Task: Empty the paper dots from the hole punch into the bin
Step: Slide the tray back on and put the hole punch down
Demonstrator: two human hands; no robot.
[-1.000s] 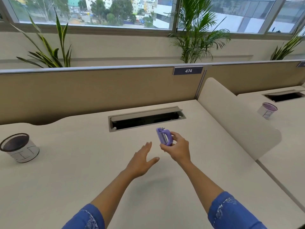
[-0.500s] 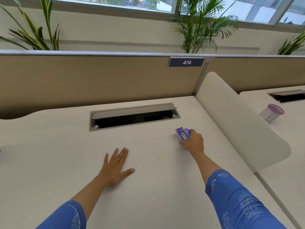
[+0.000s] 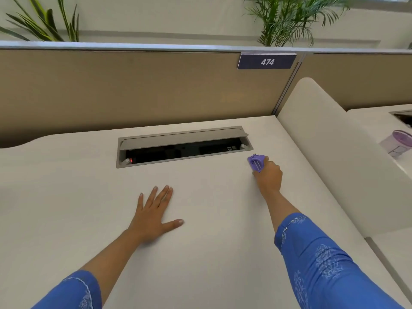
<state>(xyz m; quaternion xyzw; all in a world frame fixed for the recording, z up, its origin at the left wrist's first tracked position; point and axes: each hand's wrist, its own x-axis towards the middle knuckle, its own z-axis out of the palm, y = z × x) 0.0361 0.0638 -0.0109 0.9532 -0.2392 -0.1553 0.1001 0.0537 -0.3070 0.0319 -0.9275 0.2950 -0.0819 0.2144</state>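
Observation:
The small purple hole punch (image 3: 256,162) sits low at the desk surface, just right of the cable tray, with my right hand (image 3: 268,176) closed around its near side. Whether it rests on the desk or hovers just above it I cannot tell. My left hand (image 3: 153,216) lies flat on the white desk (image 3: 66,208), palm down, fingers spread, holding nothing. The bin is out of view at this moment.
An open grey cable tray (image 3: 184,146) is sunk into the desk ahead. A tan partition (image 3: 133,90) closes the back, and a white curved divider (image 3: 330,148) the right. On the neighbouring desk stands a small purple-rimmed container (image 3: 398,144).
My right hand carried the hole punch from mid-air at centre down and to the right, by the cable tray. My left hand dropped flat onto the desk. The view swung right, losing the dark-rimmed bin.

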